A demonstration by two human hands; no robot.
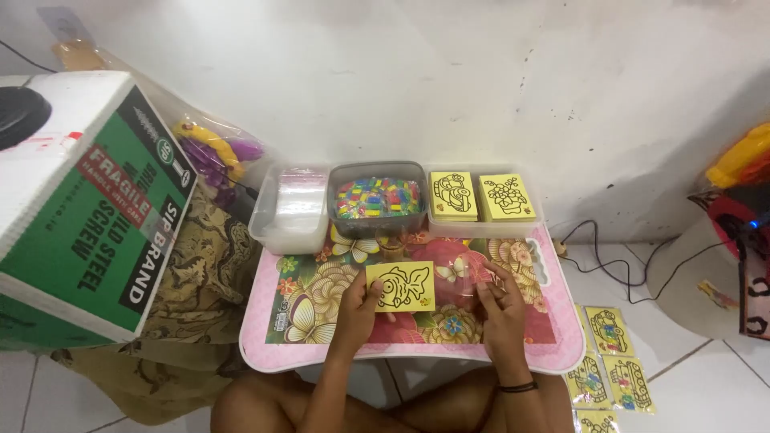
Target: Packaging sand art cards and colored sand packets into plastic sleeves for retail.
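Left hand point(357, 301) pinches yellow fish card point(401, 286) at left edge. Right hand point(501, 309) fingers curled together on clear sleeve point(465, 285), barely visible against pink table point(553, 345).

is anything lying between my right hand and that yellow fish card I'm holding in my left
Nothing visible does. The left hand holds the yellow fish card by its left edge; only bare flowered table top separates it from the right hand.

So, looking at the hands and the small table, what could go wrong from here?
1. The left hand pinches the yellow fish card by one edge only; it may bend or slip.
2. The right hand handles a clear plastic sleeve, hard to see against the flowered table.
3. The bead container sits close behind; reaching could knock it.
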